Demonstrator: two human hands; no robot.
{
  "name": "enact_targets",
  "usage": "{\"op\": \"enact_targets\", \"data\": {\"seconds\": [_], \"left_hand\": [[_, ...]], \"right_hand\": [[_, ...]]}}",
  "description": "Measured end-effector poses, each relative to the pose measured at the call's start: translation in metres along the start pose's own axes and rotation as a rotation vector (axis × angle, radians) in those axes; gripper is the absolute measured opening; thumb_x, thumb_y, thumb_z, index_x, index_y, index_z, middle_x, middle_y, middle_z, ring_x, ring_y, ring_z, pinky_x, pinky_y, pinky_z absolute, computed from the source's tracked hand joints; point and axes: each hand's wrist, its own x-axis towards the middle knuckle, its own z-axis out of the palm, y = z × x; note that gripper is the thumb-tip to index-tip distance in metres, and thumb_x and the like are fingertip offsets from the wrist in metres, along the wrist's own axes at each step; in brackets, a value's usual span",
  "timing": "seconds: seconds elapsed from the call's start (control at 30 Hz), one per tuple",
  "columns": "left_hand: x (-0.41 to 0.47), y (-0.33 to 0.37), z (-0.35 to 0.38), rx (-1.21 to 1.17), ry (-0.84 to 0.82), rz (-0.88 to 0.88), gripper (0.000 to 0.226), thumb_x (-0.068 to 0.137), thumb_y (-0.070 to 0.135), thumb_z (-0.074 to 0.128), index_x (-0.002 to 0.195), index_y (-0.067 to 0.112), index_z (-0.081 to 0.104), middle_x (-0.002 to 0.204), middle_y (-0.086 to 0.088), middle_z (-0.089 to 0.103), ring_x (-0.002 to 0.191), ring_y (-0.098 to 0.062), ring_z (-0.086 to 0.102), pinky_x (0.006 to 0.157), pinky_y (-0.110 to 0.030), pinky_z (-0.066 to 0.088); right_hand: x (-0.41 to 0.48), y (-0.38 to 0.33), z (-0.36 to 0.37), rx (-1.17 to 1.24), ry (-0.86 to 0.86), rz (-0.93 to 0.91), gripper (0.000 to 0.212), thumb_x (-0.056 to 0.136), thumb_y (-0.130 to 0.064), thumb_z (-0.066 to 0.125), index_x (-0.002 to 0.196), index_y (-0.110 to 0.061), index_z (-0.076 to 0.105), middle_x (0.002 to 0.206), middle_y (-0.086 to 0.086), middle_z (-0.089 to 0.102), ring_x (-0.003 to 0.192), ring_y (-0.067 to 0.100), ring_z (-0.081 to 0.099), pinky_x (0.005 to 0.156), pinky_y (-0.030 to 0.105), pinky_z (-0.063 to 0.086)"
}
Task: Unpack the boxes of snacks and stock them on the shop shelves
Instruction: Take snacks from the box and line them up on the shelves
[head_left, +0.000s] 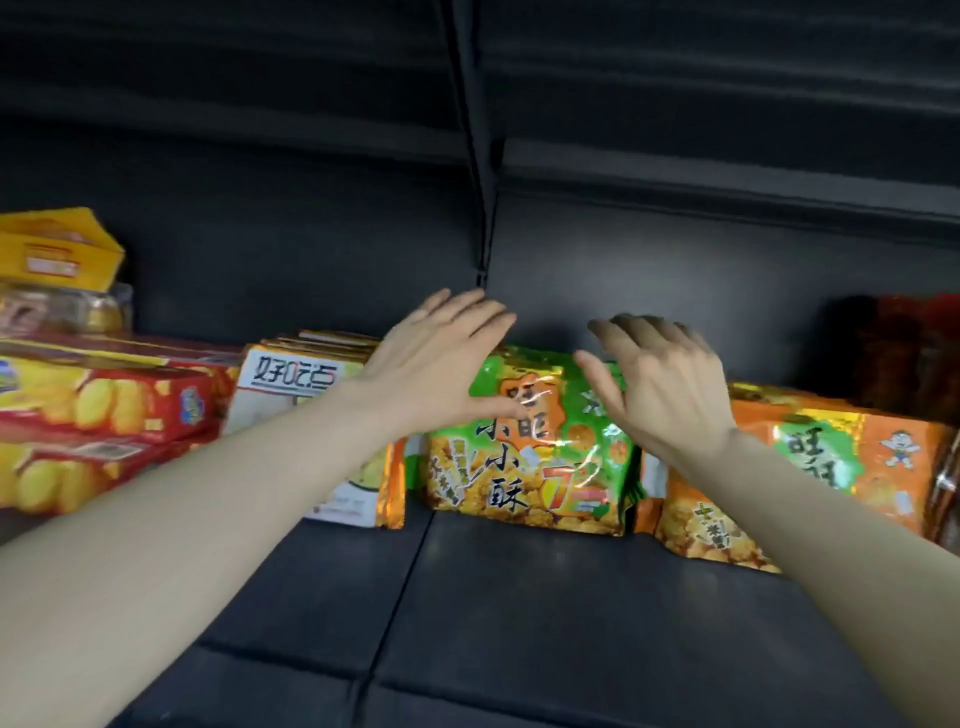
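Both hands' fingers (467, 312) are spread and hold nothing. Left hand (436, 358) and right hand (660, 384) hover at the top of the green bag (524, 467), which stands mid-frame on the dark shelf (519, 623). An orange bag (810, 478) lies right of it, white bags (291, 384) and red boxes (104, 410) left.

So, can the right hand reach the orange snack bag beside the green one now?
Probably yes. The right hand is open at the green bag and holds nothing. The orange bag sits right beside it on the same shelf, with only its own forearm in front.
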Motion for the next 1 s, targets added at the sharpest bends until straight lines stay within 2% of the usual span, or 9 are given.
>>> {"op": "enact_targets", "data": {"seconds": [0.13,0.27,0.4,0.5,0.67,0.8,0.9,1.0], "left_hand": [[-0.059,-0.053,-0.014,0.008,0.004,-0.05,0.118,0.069,0.092,0.018,0.157,0.015,0.003,0.164,-0.004,0.002,0.151,-0.019,-0.006,0.123,-0.04,-0.002],[-0.12,-0.114,-0.006,0.031,-0.131,-0.068,0.126,0.066,0.093,0.025,0.154,0.012,-0.011,0.163,-0.01,-0.014,0.149,-0.023,-0.018,0.121,-0.038,-0.007],[-0.155,-0.138,0.024,0.092,-0.213,0.018,0.127,0.069,0.091,0.03,0.153,0.006,-0.014,0.159,-0.018,-0.021,0.147,-0.031,-0.023,0.12,-0.042,-0.012],[-0.154,-0.139,0.042,0.145,-0.182,0.065,0.124,0.075,0.088,0.03,0.151,0.002,-0.016,0.158,-0.024,-0.02,0.146,-0.038,-0.021,0.12,-0.05,-0.009],[-0.137,-0.132,0.054,0.164,-0.174,0.029,0.116,0.086,0.072,0.043,0.147,-0.001,-0.024,0.153,-0.029,-0.027,0.144,-0.043,-0.023,0.119,-0.054,-0.005],[-0.117,-0.134,0.057,0.148,-0.169,-0.029,0.112,0.09,0.063,0.049,0.146,0.0,-0.026,0.156,-0.025,-0.025,0.145,-0.04,-0.021,0.12,-0.052,-0.002],[-0.11,-0.137,0.061,0.14,-0.182,-0.039,0.13,0.078,0.066,0.063,0.146,0.0,-0.026,0.158,-0.022,-0.021,0.147,-0.039,-0.018,0.12,-0.051,-0.001],[-0.113,-0.138,0.062,0.142,-0.209,-0.034,0.147,0.064,0.076,0.068,0.147,0.0,-0.025,0.158,-0.021,-0.021,0.145,-0.041,-0.02,0.12,-0.053,-0.001]], "right_hand": [[0.012,-0.078,-0.004,0.09,0.027,-0.127,0.054,0.104,-0.052,0.033,0.138,-0.016,0.055,0.133,0.015,0.059,0.122,0.037,0.054,0.101,0.047,0.04],[0.015,-0.16,-0.005,0.141,-0.089,-0.202,0.069,0.099,-0.064,0.033,0.152,-0.02,0.038,0.154,0.019,0.039,0.141,0.037,0.037,0.113,0.051,0.032],[0.012,-0.214,0.007,0.112,-0.28,-0.279,0.097,0.087,-0.083,0.03,0.159,-0.018,0.019,0.164,0.02,0.01,0.152,0.036,0.011,0.117,0.059,0.024],[0.004,-0.228,0.019,0.024,-0.357,-0.276,0.104,0.085,-0.085,0.029,0.16,-0.017,0.006,0.165,0.019,-0.004,0.153,0.035,-0.002,0.118,0.06,0.02],[0.006,-0.239,0.033,-0.087,-0.405,-0.191,0.106,0.083,-0.082,0.03,0.159,-0.012,0.004,0.163,0.025,-0.002,0.152,0.04,0.0,0.118,0.059,0.021],[0.025,-0.247,0.047,-0.112,-0.404,-0.157,0.128,0.066,-0.083,0.06,0.158,-0.008,0.014,0.16,0.031,0.01,0.149,0.044,0.014,0.116,0.059,0.027],[0.032,-0.246,0.052,-0.079,-0.448,-0.159,0.132,0.06,-0.085,0.063,0.157,-0.007,0.018,0.159,0.031,0.014,0.148,0.044,0.018,0.116,0.059,0.029],[0.03,-0.24,0.05,-0.02,-0.384,-0.198,0.118,0.07,-0.082,0.058,0.156,-0.008,0.027,0.158,0.028,0.025,0.148,0.041,0.024,0.117,0.057,0.027]]}}
